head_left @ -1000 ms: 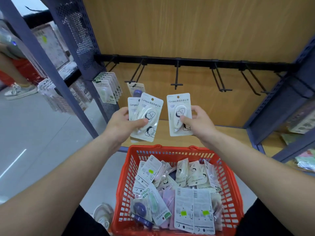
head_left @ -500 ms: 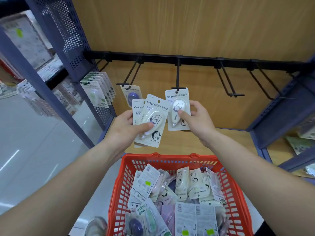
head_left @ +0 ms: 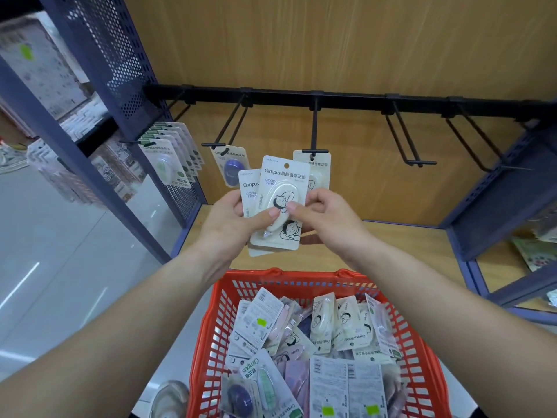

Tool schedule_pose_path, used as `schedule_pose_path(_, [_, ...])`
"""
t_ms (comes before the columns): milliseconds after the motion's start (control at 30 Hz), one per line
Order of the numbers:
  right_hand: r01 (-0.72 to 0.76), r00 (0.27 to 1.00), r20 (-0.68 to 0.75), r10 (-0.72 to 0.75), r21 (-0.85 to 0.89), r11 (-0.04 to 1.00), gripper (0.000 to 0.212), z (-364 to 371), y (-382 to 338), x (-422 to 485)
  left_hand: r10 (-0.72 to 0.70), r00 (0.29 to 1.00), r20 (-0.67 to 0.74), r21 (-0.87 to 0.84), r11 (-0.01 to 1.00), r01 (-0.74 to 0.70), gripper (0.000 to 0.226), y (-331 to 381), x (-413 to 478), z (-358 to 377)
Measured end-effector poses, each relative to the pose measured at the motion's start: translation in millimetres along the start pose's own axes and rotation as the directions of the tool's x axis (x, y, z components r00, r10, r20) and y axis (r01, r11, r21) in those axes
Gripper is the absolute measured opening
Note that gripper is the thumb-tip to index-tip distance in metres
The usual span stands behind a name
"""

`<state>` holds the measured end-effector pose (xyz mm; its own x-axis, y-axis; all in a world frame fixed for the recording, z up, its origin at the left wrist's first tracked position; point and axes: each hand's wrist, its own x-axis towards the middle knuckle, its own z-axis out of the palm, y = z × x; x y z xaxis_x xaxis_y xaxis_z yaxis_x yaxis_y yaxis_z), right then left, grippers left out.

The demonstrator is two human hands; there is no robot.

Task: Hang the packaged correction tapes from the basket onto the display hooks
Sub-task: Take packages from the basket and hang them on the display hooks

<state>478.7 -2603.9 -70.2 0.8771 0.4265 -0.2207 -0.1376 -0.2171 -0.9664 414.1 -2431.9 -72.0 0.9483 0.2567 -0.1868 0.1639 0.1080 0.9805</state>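
Left hand [head_left: 232, 227] grips fanned packs [head_left: 250, 188] above basket [head_left: 211, 327], thumb clamped on top. Right hand [head_left: 327, 220] pinches front pack [head_left: 284, 182] by its edge. Risk: pulling it drags the others loose, or its hole misses hook [head_left: 314, 151].

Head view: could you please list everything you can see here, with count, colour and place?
held packs: at least two, cream, fanned in front of the hooks
hung cream pack: one, cream, on the middle hook
purple pack: one, purple, on the second hook from the left
green packs: several, green and white, on the leftmost hook
hooks: five, black, in a row; the two rightmost bare
basket: one, red, below the hands
loose packs: many, cream, purple, green, inside the basket
shelf board: one, wood, under the hooks
left hand: grips the held packs
right hand: pinches the front held pack
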Motion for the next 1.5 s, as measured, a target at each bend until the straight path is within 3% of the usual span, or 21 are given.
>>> schedule_pose_path(67, [-0.006,1.0,-0.017,0.007,0.072,0.997,0.02,-1.4,0.9,1.2,0.0,1.0,-0.001,0.01,1.0,0.0,0.055,-0.4,0.2,3.9])
schedule_pose_path(233, [0.0,0.993,-0.117,0.012,0.104,0.995,0.017,-15.5,4.8,6.1,0.001,0.997,-0.077,0.072,0.997,0.005,0.026,-2.9,6.7,-0.5])
schedule_pose_path(367, [-0.011,0.971,-0.24,0.019,0.033,0.999,0.019,-26.9,13.4,14.9,0.003,0.994,-0.108,0.079,0.997,0.006,0.023,-1.5,8.7,-6.1])
schedule_pose_path(667, [-0.001,0.957,-0.29,-0.027,-0.095,0.995,0.022,-32.6,22.8,34.3,0.014,0.997,-0.08,0.128,0.992,-0.003,0.025,-3.4,7.8,-2.7])
schedule_pose_path(867, [-0.008,0.92,-0.368,-0.136,-0.364,0.931,0.03,-45.8,25.2,35.6,0.055,0.99,-0.127,0.232,0.972,-0.024,0.034,-8.1,11.3,1.8])
schedule_pose_path(1133, [0.042,0.937,-0.287,-0.198,-0.471,0.881,0.025,-64.5,19.5,25.6,0.103,0.993,-0.065,0.284,0.956,-0.081,0.031,13.6,44.0,31.4])
schedule_pose_path(1500, [0.047,0.958,-0.213,-0.193,-0.545,0.837,0.016,-76.5,23.5,20.4,0.088,0.993,-0.082,0.155,0.985,-0.075,0.037,4.8,55.9,46.0])
